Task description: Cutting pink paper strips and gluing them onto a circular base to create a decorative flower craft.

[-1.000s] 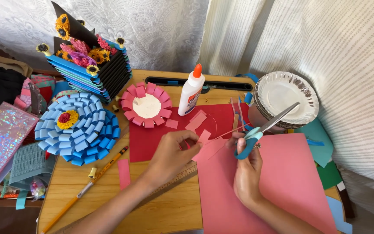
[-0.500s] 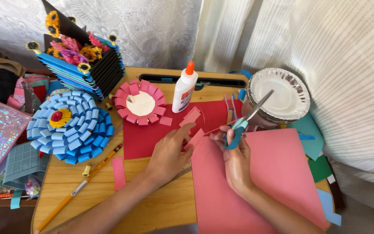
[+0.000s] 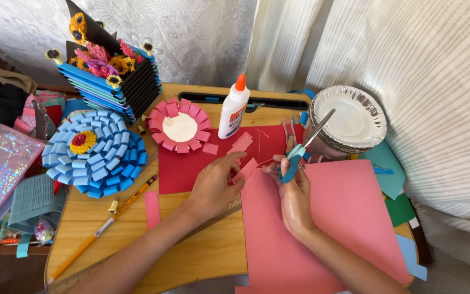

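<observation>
On the wooden surface [image 3: 202, 256], the left hand [image 3: 213, 185] pinches a narrow pink paper strip [image 3: 246, 170] taut beside the large pink paper sheet [image 3: 333, 223], while the right hand [image 3: 295, 198] grips blue-handled scissors [image 3: 303, 147], blades raised toward the white glue bottle [image 3: 233, 109].

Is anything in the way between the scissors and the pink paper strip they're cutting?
Nothing visible is. The right hand holds the blue-handled scissors right at the pink paper strip, which the left hand pinches. The glue bottle and paper plates stand farther back.
</observation>
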